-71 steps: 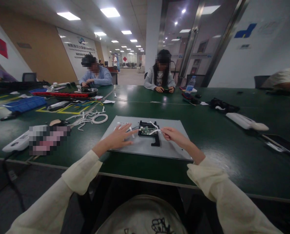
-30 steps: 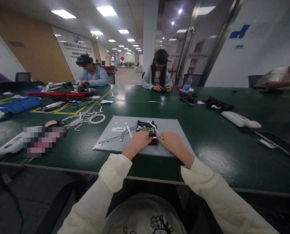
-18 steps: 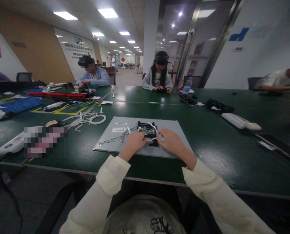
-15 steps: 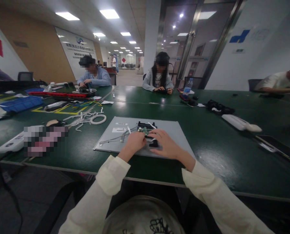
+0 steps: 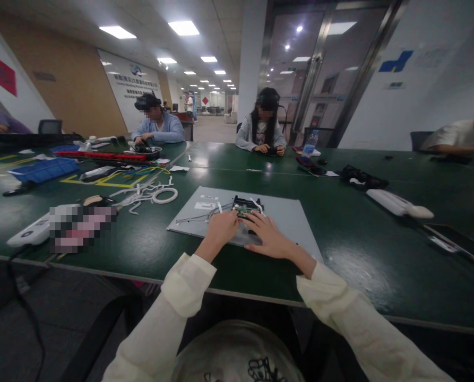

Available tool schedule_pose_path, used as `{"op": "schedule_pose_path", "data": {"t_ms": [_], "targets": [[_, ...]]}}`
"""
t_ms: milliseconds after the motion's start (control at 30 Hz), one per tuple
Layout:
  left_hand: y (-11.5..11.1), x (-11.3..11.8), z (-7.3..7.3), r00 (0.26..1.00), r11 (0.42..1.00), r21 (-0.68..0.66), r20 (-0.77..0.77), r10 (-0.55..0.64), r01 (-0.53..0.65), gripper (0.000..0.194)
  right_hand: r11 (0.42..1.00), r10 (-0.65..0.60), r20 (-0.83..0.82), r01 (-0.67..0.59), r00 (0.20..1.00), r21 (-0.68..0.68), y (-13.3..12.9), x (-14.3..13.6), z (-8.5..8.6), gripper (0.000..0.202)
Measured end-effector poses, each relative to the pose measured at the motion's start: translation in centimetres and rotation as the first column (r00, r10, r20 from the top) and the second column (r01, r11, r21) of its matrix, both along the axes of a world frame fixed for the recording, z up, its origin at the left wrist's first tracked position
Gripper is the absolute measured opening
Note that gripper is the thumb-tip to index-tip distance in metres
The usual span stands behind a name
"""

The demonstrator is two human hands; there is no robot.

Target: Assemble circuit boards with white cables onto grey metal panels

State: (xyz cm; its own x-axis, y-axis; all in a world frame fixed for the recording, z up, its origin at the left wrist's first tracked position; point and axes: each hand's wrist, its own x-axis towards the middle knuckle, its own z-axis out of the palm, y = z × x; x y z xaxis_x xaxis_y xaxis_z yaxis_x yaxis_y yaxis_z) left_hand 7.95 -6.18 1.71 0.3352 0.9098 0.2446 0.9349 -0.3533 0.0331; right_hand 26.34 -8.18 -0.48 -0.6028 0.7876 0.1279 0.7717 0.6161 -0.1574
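A flat grey panel (image 5: 189, 212) lies on the green table in front of me, turned slightly askew. On it sit a black bracket (image 5: 248, 201) and a small green circuit board (image 5: 242, 210), with thin grey cables (image 5: 197, 218) running off to the left. My left hand (image 5: 222, 231) is closed, its fingertips pinched at the board's left edge; whatever they grip is hidden. My right hand (image 5: 272, 236) lies with fingers spread over the near right part of the board and bracket, covering some of the black part beneath.
To the left are a white cable ring (image 5: 165, 196), loose white strips (image 5: 141, 195), a white power strip (image 5: 37, 228) and a blue tray (image 5: 45, 170). On the right lie a white device (image 5: 396, 203) and a dark flat slab (image 5: 459, 244). Two people sit across the table (image 5: 340, 212).
The panel has shifted a little to the right and turned slightly. My right hand has come lower and flatter over the board, closer to my left hand. The camera view has also moved slightly.
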Motion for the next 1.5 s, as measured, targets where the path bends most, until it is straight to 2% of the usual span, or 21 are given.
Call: {"op": "schedule_pose_path", "data": {"t_ms": [167, 333, 500, 733, 867, 1067, 1367, 1500], "targets": [[-0.3, 0.1, 0.2, 1.0, 0.999, -0.04, -0.016, 0.0, -0.001, 0.031, 0.981, -0.191, 0.022, 0.191, 0.981, 0.029, 1.9, 1.1, -0.6, 0.069], [-0.5, 0.3, 0.3, 1.0, 0.998, -0.056, -0.01, -0.009, 0.009, 0.029, 0.915, -0.4, 0.051, 0.396, 0.915, 0.083, 3.7, 3.1, -1.2, 0.068], [-0.6, 0.3, 0.4, 0.999, 0.994, -0.101, 0.043, -0.034, 0.038, 0.027, 0.789, -0.614, 0.083, 0.608, 0.785, 0.087, 5.2, 5.7, -1.5, 0.067], [-0.5, 0.1, 0.0, 0.979, 0.978, -0.132, 0.146, -0.139, 0.159, 0.028, 0.561, -0.828, 0.02, 0.826, 0.56, 0.052, 6.4, 10.6, -2.3, 0.067], [-0.4, 0.1, -0.4, 0.97, 0.969, -0.15, 0.173, -0.169, 0.196, 0.027, 0.452, -0.891, -0.038, 0.891, 0.453, 0.032, 6.5, 13.0, -2.7, 0.066], [-0.4, 0.1, -0.4, 0.963, 0.965, -0.133, 0.18, -0.199, 0.225, 0.025, 0.344, -0.933, -0.099, 0.939, 0.345, 0.029, 6.1, 15.4, -2.9, 0.064], [-0.2, 0.1, -0.8, 0.967, 0.965, -0.133, 0.153, -0.204, 0.224, 0.024, 0.265, -0.951, -0.163, 0.964, 0.264, 0.02, 5.7, 16.9, -3.0, 0.066], [-0.1, 0.2, -0.8, 0.976, 0.971, -0.126, 0.11, -0.19, 0.203, 0.025, 0.249, -0.956, -0.161, 0.968, 0.247, 0.006, 5.9, 17.4, -3.1, 0.067]]}}
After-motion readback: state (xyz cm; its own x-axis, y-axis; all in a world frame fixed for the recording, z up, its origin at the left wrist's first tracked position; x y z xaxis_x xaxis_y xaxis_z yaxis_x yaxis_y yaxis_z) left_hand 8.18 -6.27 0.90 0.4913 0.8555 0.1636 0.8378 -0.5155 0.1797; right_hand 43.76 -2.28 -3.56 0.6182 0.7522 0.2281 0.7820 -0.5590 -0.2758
